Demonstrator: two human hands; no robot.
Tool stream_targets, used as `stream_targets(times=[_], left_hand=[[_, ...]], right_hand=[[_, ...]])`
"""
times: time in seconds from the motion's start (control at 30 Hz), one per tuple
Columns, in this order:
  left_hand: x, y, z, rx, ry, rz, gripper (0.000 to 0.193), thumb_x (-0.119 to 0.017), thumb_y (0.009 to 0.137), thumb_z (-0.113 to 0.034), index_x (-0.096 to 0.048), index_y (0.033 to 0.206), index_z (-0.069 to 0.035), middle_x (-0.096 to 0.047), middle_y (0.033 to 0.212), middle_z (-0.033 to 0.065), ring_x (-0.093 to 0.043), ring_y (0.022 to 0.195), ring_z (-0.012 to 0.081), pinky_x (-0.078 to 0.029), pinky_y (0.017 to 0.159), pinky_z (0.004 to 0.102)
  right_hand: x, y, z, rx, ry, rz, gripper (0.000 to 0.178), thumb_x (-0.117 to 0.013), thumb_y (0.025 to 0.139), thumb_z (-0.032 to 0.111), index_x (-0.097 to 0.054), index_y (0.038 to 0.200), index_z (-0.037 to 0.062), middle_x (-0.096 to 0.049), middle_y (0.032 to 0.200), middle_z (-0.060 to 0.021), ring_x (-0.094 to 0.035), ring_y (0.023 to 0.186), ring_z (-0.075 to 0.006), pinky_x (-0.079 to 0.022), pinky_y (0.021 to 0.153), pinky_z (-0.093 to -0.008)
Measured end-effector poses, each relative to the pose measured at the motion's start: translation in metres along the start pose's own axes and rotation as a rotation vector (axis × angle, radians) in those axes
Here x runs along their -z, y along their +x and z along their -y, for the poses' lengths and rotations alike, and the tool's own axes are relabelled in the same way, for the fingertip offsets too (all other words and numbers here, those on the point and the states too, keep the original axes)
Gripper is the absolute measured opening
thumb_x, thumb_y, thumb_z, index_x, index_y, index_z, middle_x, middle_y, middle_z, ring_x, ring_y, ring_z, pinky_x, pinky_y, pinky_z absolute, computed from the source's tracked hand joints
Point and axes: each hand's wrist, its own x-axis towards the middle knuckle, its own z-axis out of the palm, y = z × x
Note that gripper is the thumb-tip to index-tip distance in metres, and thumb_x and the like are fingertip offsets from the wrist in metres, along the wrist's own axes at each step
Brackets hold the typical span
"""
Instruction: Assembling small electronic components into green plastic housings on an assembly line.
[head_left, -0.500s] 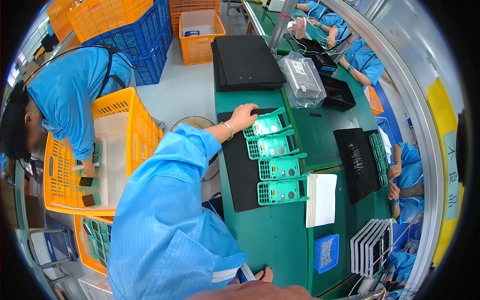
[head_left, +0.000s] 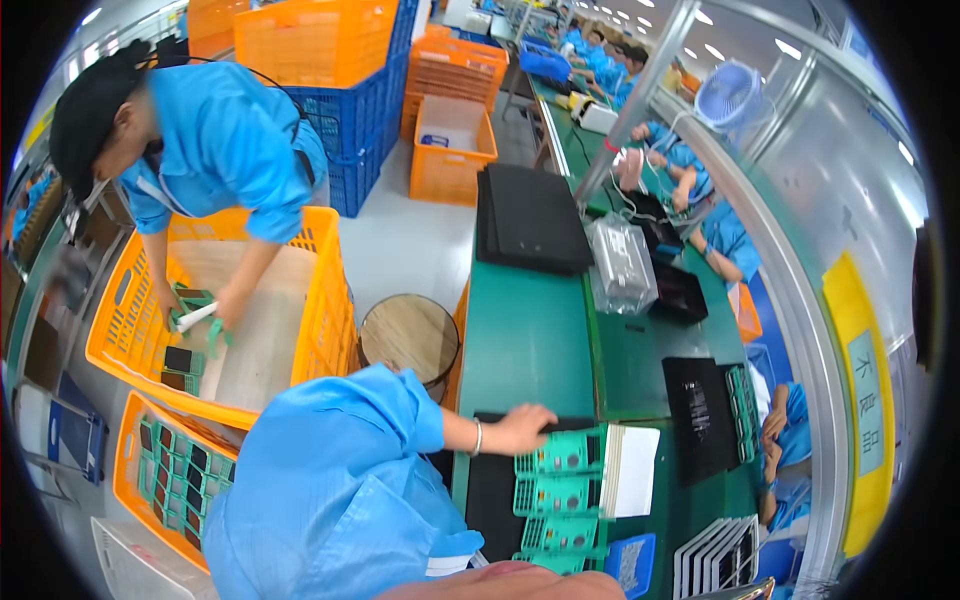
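Observation:
My left hand [head_left: 518, 428], with a bracelet at the wrist, reaches over the far end of a row of green plastic housings [head_left: 562, 495]. Its fingers are stretched out at the upper edge of the farthest housing [head_left: 565, 455]; whether they press on it I cannot tell. Several such housings, with slotted grilles and round holes, line up on a black mat [head_left: 490, 490] on the green table. The nearest ones run toward the lower edge of the view. My right hand is out of view.
White sheets [head_left: 632, 470] lie right of the housings, above a blue bin [head_left: 630, 565] of small parts. Black mats [head_left: 532, 215] are stacked farther back beside a bagged package [head_left: 622, 265]. At left, a co-worker [head_left: 225, 140] bends into an orange crate [head_left: 325, 290]; a round stool [head_left: 410, 335] stands between.
The view has tilted up, so the table and housings appear lower. My left hand stays by the farthest housing. Fingers seen low at the table earlier are gone from view. The co-worker stands more upright.

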Motion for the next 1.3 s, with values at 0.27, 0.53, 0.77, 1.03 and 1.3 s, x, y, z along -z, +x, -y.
stream_targets(times=[0.27, 0.53, 0.77, 1.03, 1.3], left_hand=[[0.012, -0.046, -0.046, 0.179, -0.109, 0.313, 0.052, -0.06, 0.074, -0.019, -0.047, 0.124, -0.01, -0.04, 0.129, 0.0147, -0.035, 0.123, 0.0338, -0.028, 0.104, 0.0431], [0.005, -0.057, -0.027, 0.02, -0.215, 0.36, 0.051, -0.059, 0.073, -0.017, -0.047, 0.122, -0.005, -0.047, 0.124, 0.0186, -0.043, 0.119, 0.0328, -0.034, 0.102, 0.0405], [0.037, -0.039, -0.013, 0.048, -0.287, 0.293, 0.041, -0.057, 0.08, -0.014, -0.052, 0.12, -0.004, -0.055, 0.118, 0.0136, -0.051, 0.111, 0.0267, -0.041, 0.095, 0.0374], [0.033, -0.063, -0.04, 0.12, -0.386, 0.396, 0.043, -0.061, 0.079, -0.017, -0.053, 0.121, -0.008, -0.054, 0.119, 0.0147, -0.048, 0.113, 0.0268, -0.039, 0.095, 0.0345], [0.076, -0.084, -0.026, -0.5, 0.108, 0.203, 0.041, -0.059, 0.08, -0.011, -0.05, 0.12, -0.007, -0.046, 0.128, 0.0164, -0.044, 0.119, 0.0323, -0.034, 0.098, 0.0404]], right_hand=[[-0.041, 0.036, 0.008, 0.215, 0.309, 0.134, 0.047, -0.052, 0.091, 0.025, -0.044, 0.128, -0.003, -0.051, 0.124, -0.02, -0.051, 0.11, -0.0282, -0.039, 0.094, -0.0311], [-0.027, 0.062, -0.026, 0.258, 0.521, 0.11, 0.047, -0.052, 0.091, 0.018, -0.041, 0.129, -0.0049, -0.052, 0.123, -0.0186, -0.052, 0.108, -0.0261, -0.04, 0.093, -0.0324], [0.02, 0.009, 0.008, 0.021, 0.408, -0.013, 0.046, -0.054, 0.09, 0.016, -0.043, 0.129, -0.0041, -0.05, 0.127, -0.0165, -0.05, 0.113, -0.0229, -0.037, 0.097, -0.0318], [0.044, -0.024, 0.004, -0.06, 0.453, -0.156, 0.046, -0.055, 0.085, 0.005, -0.043, 0.129, -0.0035, -0.054, 0.119, -0.0137, -0.054, 0.106, -0.019, -0.043, 0.09, -0.0292], [-0.004, -0.061, 0.002, -0.085, 0.223, -0.249, 0.038, -0.054, 0.083, 0.003, -0.051, 0.121, -0.0019, -0.06, 0.108, -0.0121, -0.06, 0.09, -0.0164, -0.048, 0.078, -0.028]])
